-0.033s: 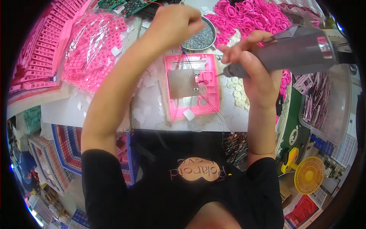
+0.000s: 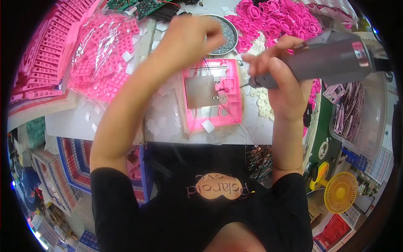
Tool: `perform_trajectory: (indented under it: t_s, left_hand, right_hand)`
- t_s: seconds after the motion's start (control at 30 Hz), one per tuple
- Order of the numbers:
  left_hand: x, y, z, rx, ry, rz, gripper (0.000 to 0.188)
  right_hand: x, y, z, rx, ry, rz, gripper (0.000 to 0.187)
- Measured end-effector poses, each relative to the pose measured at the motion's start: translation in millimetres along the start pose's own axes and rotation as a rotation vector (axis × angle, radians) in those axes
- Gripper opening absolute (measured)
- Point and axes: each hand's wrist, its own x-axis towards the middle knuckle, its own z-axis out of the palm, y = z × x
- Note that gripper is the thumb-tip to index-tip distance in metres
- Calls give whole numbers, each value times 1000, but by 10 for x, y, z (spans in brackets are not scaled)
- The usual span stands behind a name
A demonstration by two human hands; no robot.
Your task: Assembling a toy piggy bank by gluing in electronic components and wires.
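My right hand (image 2: 285,80) grips a grey electric screwdriver (image 2: 327,61), its thin bit pointing left at the right edge of a pink plastic case (image 2: 233,113). The bit appears just beside the case; contact is unclear. Inside the open case lie a grey metal plate (image 2: 200,92), thin wires and a small white paper piece (image 2: 208,125). Over the near-left side of a round dish of small metal screws (image 2: 228,40), my left hand (image 2: 191,40) is blurred, its fingers curled into a pinch. Whatever sits between those fingertips is hidden.
Bagged pink parts (image 2: 100,54) and stacked pink pieces (image 2: 46,54) fill the left. Pink rings (image 2: 273,19) heap at the back right. White discs (image 2: 263,105) lie beside the case. Green circuit boards (image 2: 147,7) sit at the back. A yellow fan (image 2: 341,192) stands lower right.
My left hand has come slightly nearer to me, from above the dish's far side toward the case. The screwdriver has shifted a little to the right.
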Motion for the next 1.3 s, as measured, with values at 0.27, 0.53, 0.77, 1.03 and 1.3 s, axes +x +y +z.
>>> perform_trajectory:
  t_s: [0.27, 0.53, 0.77, 1.03, 1.3]
  left_hand:
    - [-1476, 433, 363, -212, 189, 59, 9]
    - [-1591, 415, 461, -395, 274, 84, 17]
    - [-1594, 392, 485, -395, 270, 95, 21]
    - [-1564, 395, 427, -263, 239, 115, 20]
    - [-1755, 348, 113, -146, 213, -104, 13]
  right_hand:
    - [-306, -153, 329, 403, -179, -60, 31]
    - [-322, -221, 435, 463, -249, -42, 32]
    - [-314, -205, 462, 440, -249, -32, 31]
    - [-317, -216, 465, 438, -236, 6, 30]
    - [-330, 278, 483, 266, -189, -24, 31]
